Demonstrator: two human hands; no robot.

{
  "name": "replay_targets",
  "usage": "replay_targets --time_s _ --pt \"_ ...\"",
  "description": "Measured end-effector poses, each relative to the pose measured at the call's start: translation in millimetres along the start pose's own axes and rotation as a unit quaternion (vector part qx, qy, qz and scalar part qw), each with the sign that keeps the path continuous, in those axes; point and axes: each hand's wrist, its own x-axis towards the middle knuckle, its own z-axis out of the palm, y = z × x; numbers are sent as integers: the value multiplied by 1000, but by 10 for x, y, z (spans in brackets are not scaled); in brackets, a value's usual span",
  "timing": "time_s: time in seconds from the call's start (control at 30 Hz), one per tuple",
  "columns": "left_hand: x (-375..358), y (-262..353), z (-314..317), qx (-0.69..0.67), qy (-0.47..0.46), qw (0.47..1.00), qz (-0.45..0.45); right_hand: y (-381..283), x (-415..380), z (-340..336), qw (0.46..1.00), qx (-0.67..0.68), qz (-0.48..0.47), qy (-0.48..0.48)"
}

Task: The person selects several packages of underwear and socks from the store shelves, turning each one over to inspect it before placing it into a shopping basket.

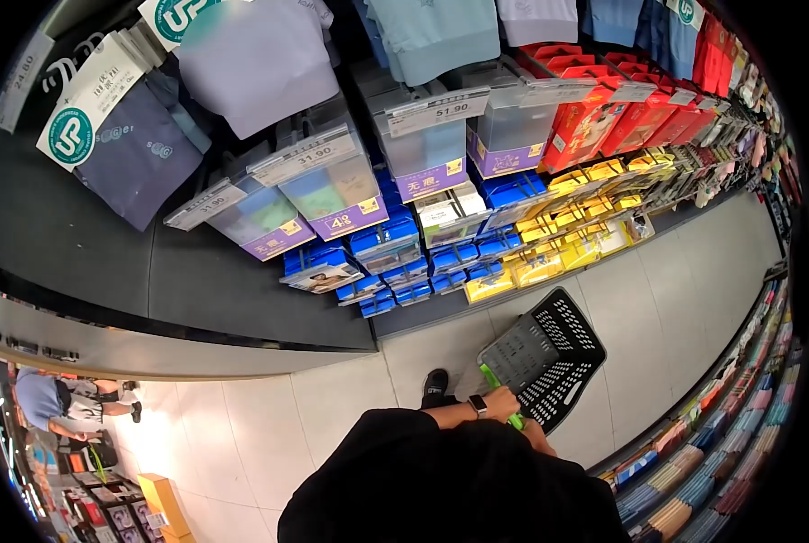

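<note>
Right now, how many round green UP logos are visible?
3: a left logo, a cropped logo at the top left, and a small logo at the top right. Others may be hidden.

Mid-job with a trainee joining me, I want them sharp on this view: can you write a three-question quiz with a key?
1. Multiple choice: What colour is the handle of the basket where the left hand grips it? A) red B) green C) blue
2. True or false: The yellow packs hang nearer the floor than the red packs.
3. Short answer: Which wrist wears the watch?

Key: 1. B; 2. True; 3. The left.
</note>
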Motion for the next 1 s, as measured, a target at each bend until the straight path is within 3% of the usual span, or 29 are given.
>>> replay_targets --time_s 0.47,0.53,1.0 --pt "-15 -20 66 -58 -14 998 -21 116 78 73 999 17 -22 -17" --pt "-14 -13 60 -52 -12 998 -19 11 45 32 1000 2 13 -23" --pt "-43 20 24 -45 11 999 -6 -52 -12 42 1000 -1 26 -8"
